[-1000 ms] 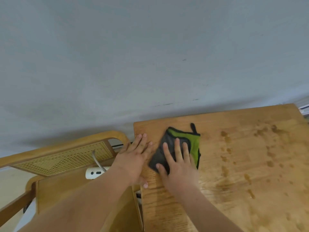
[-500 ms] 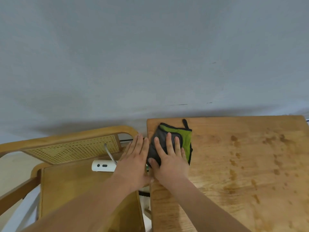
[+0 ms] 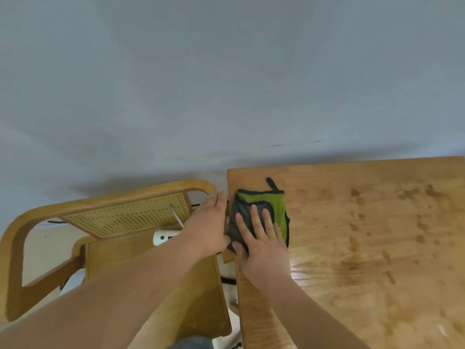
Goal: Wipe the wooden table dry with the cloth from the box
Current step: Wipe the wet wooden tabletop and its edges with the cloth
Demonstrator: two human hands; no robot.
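Right hand (image 3: 259, 238) lies flat, palm down, fingers spread, pressing on the cloth (image 3: 261, 212); not gripping it. Cloth is folded, grey part under the fingers, green part showing at the far and right side, black trim and a small black loop sticking out at the far edge. It sits at the table's (image 3: 352, 248) far-left corner, its left edge right at the table edge. Left hand (image 3: 208, 227) is open, fingers straight and together, held just beside the cloth at the table's left edge, over the gap to the chair (image 3: 105, 212); holds nothing. Can't tell if it touches the cloth or the table edge. Table top to the right shows dark wet blotches (image 3: 357, 217) and a shiny wet patch near the right wrist. Chair has a cane back; a white power strip (image 3: 163, 238) lies on its seat, partly hidden by the left forearm. Grey wall (image 3: 226, 84) behind.
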